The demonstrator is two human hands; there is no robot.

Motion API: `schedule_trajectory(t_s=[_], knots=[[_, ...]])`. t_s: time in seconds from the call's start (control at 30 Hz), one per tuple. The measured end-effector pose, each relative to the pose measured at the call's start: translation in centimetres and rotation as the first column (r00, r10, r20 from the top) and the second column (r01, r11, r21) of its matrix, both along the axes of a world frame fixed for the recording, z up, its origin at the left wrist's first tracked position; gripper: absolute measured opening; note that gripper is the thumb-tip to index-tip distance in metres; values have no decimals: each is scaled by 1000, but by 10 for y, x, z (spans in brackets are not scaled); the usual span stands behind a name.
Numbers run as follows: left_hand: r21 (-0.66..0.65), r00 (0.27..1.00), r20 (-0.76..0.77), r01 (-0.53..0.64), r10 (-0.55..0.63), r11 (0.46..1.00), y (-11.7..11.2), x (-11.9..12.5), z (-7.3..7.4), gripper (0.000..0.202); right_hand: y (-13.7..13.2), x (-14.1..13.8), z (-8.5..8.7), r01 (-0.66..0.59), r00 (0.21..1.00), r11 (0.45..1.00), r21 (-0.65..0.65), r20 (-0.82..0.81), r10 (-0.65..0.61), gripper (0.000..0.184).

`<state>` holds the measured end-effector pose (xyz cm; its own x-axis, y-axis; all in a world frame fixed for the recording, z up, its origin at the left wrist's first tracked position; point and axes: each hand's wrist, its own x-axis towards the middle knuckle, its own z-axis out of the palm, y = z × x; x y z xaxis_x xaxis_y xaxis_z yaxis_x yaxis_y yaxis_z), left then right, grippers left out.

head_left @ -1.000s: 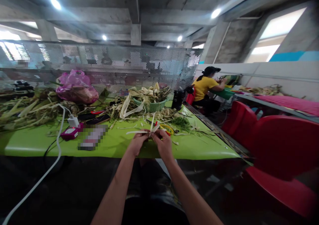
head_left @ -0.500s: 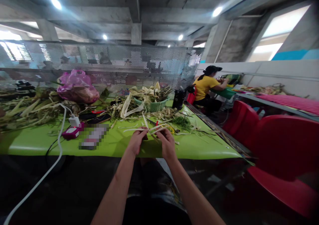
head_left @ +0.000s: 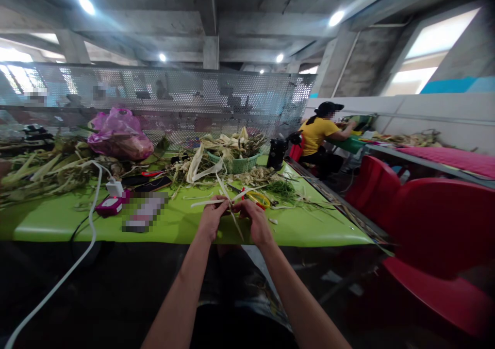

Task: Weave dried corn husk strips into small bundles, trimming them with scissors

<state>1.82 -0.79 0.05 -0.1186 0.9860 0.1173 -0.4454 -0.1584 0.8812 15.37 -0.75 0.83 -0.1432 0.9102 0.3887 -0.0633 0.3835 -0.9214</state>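
Pale husk-like plant strips [head_left: 223, 186] cross one another between my two hands, above the front of the green tabletop [head_left: 309, 228]. My left hand [head_left: 211, 220] is closed, pinching the strips near their crossing, with one pale end pointing left. Close beside it, my right hand [head_left: 255, 220] has its fingers bent together at the same crossing. Strip ends stick out upward, to the right and down toward me. Just beyond my right hand lie scissors with yellow-and-red handles [head_left: 259, 199], partly hidden. The exact fold at my fingertips is too small to make out.
A green basket [head_left: 243, 164] of dried husks stands behind, with loose scraps around it. Green shreds [head_left: 282, 188] lie to the right. At left are a purple bag [head_left: 119, 135], a charger [head_left: 112, 204] with a white cable, and phones. Red chairs [head_left: 433, 225] and a person in yellow [head_left: 319, 132] are at right.
My right fingers have moved in to the crossing and curled. The strips near them have shifted; one end now hangs down toward me, and more of the yellow scissor handles shows.
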Motion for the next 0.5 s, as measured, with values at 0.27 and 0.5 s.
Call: schedule_trajectory(t_s=[0.27,0.5], knots=[[41,999,17,37,-38,998,-3,1,4,28,2,-13,-10,184,952,958,218,202,-229,18],[35,998,-24,-52,53,998,1,2,-1,22,4,-11,-11,141,956,976,166,234,-178,10]])
